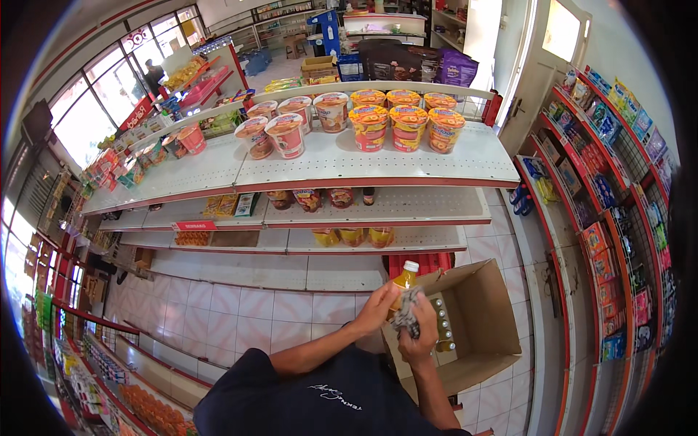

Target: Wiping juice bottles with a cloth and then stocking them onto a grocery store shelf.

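My left hand [375, 311] is closed around a bottle of yellow-orange liquid [404, 278] with a white cap, which stands nearly upright. Against the bottle's side, my right hand [422, 330] presses a crumpled grey patterned cloth [403, 312]. Both hands are above an open cardboard box [483, 320]. Inside it several bottles [442, 324] with pale caps stand in rows, partly hidden by my right hand and forearm.
Ahead runs a white tiered shelf [320, 171] with red edges. Instant noodle cups [407, 127] stand on top, more packs below. A red crate [416, 264] sits under it. Snack racks [603, 211] line the right; other stocked shelves [138, 385] flank my left. The floor [291, 316] is tiled.
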The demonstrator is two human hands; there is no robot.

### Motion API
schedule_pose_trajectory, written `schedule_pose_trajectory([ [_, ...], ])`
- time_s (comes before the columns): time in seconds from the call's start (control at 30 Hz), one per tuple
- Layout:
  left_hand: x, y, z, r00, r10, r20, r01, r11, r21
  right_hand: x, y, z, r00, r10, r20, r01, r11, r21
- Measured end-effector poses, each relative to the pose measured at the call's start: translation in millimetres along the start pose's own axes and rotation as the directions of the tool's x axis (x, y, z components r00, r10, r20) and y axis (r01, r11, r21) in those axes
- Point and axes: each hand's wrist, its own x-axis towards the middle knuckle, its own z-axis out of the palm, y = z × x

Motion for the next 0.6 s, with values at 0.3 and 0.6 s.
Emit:
schedule_pose_trajectory([
  [0.3,7,-5,-1,0.993,0.112,0.043,-0.119,0.969,0.215,5,-10,11,0.982,0.157,-0.101,-0.144,0.981,0.127],
  [0.6,6,11,5,0.997,0.051,-0.051,-0.051,0.999,-0.004,-16,-9,12,0.997,-0.001,0.081,0.003,1.000,-0.023],
])
